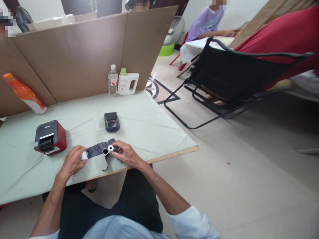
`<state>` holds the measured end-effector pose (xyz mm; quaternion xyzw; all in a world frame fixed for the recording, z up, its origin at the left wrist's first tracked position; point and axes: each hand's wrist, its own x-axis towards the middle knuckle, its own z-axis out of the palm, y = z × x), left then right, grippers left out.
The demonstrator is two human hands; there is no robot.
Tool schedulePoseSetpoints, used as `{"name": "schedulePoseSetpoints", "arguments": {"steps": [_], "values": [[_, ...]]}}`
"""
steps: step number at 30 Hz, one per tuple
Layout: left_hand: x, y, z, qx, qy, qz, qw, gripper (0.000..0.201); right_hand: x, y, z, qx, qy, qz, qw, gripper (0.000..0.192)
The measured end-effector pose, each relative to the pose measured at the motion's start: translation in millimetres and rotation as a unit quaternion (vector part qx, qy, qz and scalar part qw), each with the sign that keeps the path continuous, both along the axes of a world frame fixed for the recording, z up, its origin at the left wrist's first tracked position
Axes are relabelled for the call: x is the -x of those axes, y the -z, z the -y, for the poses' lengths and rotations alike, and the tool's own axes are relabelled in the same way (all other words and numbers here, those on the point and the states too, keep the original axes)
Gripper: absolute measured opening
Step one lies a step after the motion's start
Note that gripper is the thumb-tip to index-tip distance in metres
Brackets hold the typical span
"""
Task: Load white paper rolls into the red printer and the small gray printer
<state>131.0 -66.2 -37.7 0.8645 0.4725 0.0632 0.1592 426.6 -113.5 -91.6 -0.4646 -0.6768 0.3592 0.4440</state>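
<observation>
My left hand [72, 161] is closed on a small white roll [84, 155] at the left end of a black ribbon strip [96, 149]. The strip lies across the table near its front edge. My right hand [126, 153] pinches a small white spool [111, 148] with a dark hole in its middle. Right beside that spool sits a dark ring-shaped core [105, 152], from which a black curled tail [105, 164] hangs toward the table edge. The fingers of my right hand partly cover the strip's right end.
A red-and-black label printer [50, 137] stands at left, and a small dark device [112, 121] lies beyond the strip. An orange bottle [25, 94], a water bottle [113, 81] and a white jug [127, 83] stand before a cardboard screen [82, 56]. A black folding chair [224, 69] is at right.
</observation>
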Motion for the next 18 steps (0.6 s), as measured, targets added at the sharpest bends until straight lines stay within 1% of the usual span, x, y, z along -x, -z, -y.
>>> {"name": "schedulePoseSetpoints", "arguments": {"steps": [4,8,12,15,18], "values": [[9.8,-1.1,0.7,-0.002,0.01,0.003,1.0,0.047,-0.2,0.8,1.0,0.017,0.005,0.003,1.0,0.02],[11.4,-2.8,2.0,0.001,0.028,0.015,1.0,0.049,-1.2,5.3,1.3,0.028,0.013,-0.001,1.0,0.025],[14.9,-2.0,7.4,-0.002,0.031,0.039,0.999,0.053,-2.3,7.6,3.0,0.042,0.021,0.005,0.999,0.031],[19.6,0.1,14.5,-0.02,0.032,0.059,0.998,0.059,-3.2,6.5,5.1,0.05,0.03,0.011,0.998,0.032],[23.5,-1.9,21.8,-0.055,0.016,0.061,0.996,0.055,-4.4,4.6,6.4,0.053,0.04,0.024,0.998,0.033]]}}
